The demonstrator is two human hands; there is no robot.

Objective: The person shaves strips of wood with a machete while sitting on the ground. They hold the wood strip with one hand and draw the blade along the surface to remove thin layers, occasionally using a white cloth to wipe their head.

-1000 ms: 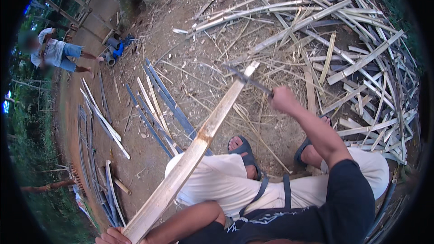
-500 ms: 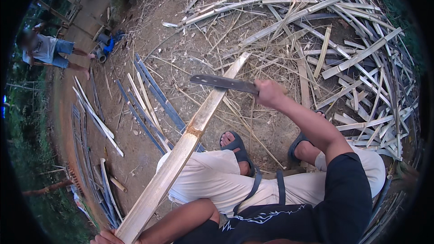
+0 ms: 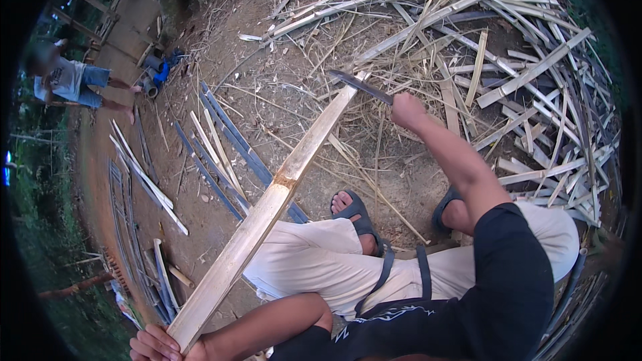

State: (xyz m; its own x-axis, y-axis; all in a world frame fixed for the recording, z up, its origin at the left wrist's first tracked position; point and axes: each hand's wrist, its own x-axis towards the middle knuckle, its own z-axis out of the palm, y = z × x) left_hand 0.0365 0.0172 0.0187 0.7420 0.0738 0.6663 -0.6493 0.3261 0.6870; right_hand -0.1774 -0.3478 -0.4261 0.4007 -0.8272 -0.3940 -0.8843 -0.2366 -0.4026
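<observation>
A long split bamboo piece (image 3: 257, 220), pale inside with a brown node near its middle, slants across my left thigh from lower left to upper centre. At its near end my left hand (image 3: 158, 346) is closed round it. My right hand (image 3: 407, 111) is closed on the handle of a dark-bladed machete (image 3: 364, 87), the handle mostly hidden by my fingers. The blade lies across the bamboo at its far end, pointing up and left. Its tip reaches past the bamboo's left edge.
A large heap of split bamboo strips (image 3: 535, 93) fills the right side. Dark and pale strips (image 3: 231, 134) lie on the ground at left, and shavings (image 3: 394, 87) litter the dirt ahead. A person (image 3: 73, 80) stands at the upper left. My sandalled foot (image 3: 352, 214) rests below the bamboo.
The machete has moved up and right along the bamboo to its far end, its blade tilting more steeply. My right arm has extended forward. The left hand still grips the near end.
</observation>
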